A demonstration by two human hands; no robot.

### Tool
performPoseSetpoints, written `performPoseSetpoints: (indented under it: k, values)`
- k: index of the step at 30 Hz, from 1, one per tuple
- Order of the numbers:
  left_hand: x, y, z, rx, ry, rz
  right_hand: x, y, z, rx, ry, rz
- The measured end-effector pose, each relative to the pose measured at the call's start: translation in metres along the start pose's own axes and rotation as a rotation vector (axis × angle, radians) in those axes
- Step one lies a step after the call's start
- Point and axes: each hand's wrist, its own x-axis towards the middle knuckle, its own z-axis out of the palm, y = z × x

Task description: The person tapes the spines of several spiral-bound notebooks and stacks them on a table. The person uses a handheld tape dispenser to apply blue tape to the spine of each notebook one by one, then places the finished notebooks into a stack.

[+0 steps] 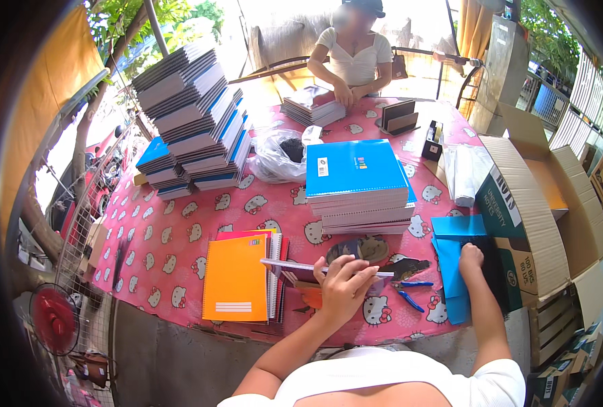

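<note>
My left hand grips the top edge of a few spiral notebooks, held on edge in front of me. Fingers bent, my right hand is closed at the blue covers near the right table edge; its fingertips are partly hidden. An orange spiral notebook lies on a small stack left of my left hand. Blue-handled pliers lie between my hands. Just beyond them are a camouflage-patterned item and a tall stack of blue-covered notebooks.
Leaning notebook stacks rise at the far left, beside a plastic bag. Open cardboard boxes stand at the right edge. Across the pink patterned table, another person handles notebooks. A tape dispenser sits far right.
</note>
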Motion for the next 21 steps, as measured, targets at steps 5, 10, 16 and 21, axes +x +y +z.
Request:
performPoseSetpoints:
  k: [5,10,16,21]
  values:
    - [0.002,0.0,0.001,-0.058,-0.101,-0.074,0.012,0.011,0.009,-0.018,-0.034,-0.052]
    - [0.005,0.006,-0.004,-0.047,-0.061,-0.073,-0.033,-0.012,-0.041,0.402,0.128,-0.009]
    - [0.005,0.002,0.001,-0.135,-0.015,-0.076,-0.061,-0.03,-0.025,0.683,0.393,-0.328]
    - [0.01,0.004,0.001,-0.124,-0.07,-0.112,-0.048,-0.029,-0.023,0.561,0.205,-0.22]
